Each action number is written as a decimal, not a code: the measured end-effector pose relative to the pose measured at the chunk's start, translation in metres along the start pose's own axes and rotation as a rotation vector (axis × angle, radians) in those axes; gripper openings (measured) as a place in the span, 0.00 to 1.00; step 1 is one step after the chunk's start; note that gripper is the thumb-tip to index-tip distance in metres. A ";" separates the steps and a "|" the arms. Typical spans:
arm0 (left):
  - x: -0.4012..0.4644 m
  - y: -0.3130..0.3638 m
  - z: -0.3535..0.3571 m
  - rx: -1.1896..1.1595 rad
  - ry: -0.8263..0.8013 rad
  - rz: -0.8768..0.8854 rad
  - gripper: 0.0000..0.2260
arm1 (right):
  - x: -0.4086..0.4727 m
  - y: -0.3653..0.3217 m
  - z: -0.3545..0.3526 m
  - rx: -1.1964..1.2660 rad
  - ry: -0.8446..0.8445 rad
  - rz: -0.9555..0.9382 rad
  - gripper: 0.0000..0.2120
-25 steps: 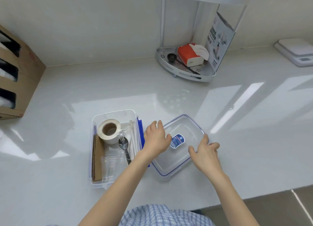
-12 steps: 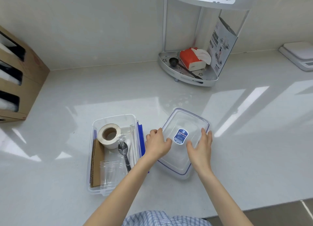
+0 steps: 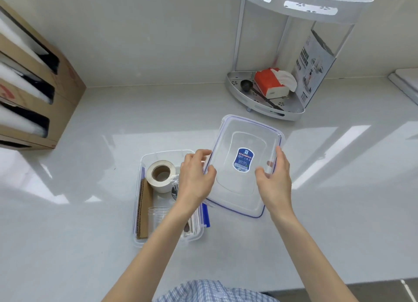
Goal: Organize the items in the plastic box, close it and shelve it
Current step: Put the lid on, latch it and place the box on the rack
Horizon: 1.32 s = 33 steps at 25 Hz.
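A clear plastic box (image 3: 144, 238) stands open on the white counter. Inside it lie a white tape roll (image 3: 160, 176), a strip of brown cardboard (image 3: 143, 213), a clear cup (image 3: 156, 218) and a spoon partly hidden by my arm. The clear lid (image 3: 243, 184) with blue trim and a blue sticker hangs tilted above the counter, just right of the box. My left hand (image 3: 195, 177) grips its left edge and my right hand (image 3: 272, 179) grips its right edge.
A metal corner shelf (image 3: 239, 80) at the back right holds a red tissue pack (image 3: 269, 82), a black scoop and a printed box. A cardboard organizer (image 3: 34, 82) stands at the far left. A white scale (image 3: 404, 84) sits at the right edge.
Both hands closed on the lid's sides and lifted it off the counter, turning it lengthwise and tilting it up beside the box.
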State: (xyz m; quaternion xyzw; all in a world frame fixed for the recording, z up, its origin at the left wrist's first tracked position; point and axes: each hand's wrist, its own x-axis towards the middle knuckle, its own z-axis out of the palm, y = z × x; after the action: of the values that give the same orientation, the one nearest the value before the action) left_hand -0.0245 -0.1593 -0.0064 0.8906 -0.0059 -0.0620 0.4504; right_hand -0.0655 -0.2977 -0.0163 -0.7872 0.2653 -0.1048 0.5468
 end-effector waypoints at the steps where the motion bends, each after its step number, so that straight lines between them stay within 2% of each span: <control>1: -0.003 -0.005 -0.010 -0.007 0.025 -0.008 0.15 | -0.002 -0.005 0.005 -0.013 -0.040 -0.012 0.29; 7: -0.029 -0.045 -0.060 -0.056 0.170 -0.136 0.12 | -0.026 -0.023 0.054 -0.084 -0.249 -0.108 0.31; 13: -0.047 -0.085 -0.085 -0.043 0.201 -0.276 0.12 | -0.047 -0.021 0.093 -0.126 -0.381 -0.096 0.28; 21: -0.060 -0.111 -0.084 -0.087 0.174 -0.275 0.13 | -0.060 -0.010 0.102 -0.238 -0.415 -0.130 0.25; 28: -0.062 -0.113 -0.081 -0.169 0.150 -0.263 0.14 | -0.061 -0.003 0.098 -0.214 -0.395 -0.142 0.24; 33: -0.055 -0.113 -0.085 -0.156 0.099 -0.280 0.18 | -0.056 -0.004 0.102 -0.237 -0.367 -0.146 0.23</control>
State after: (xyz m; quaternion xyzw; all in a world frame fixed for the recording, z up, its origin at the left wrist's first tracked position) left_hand -0.0747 -0.0206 -0.0416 0.8471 0.1455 -0.0806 0.5048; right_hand -0.0649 -0.1847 -0.0446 -0.8688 0.1140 0.0326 0.4808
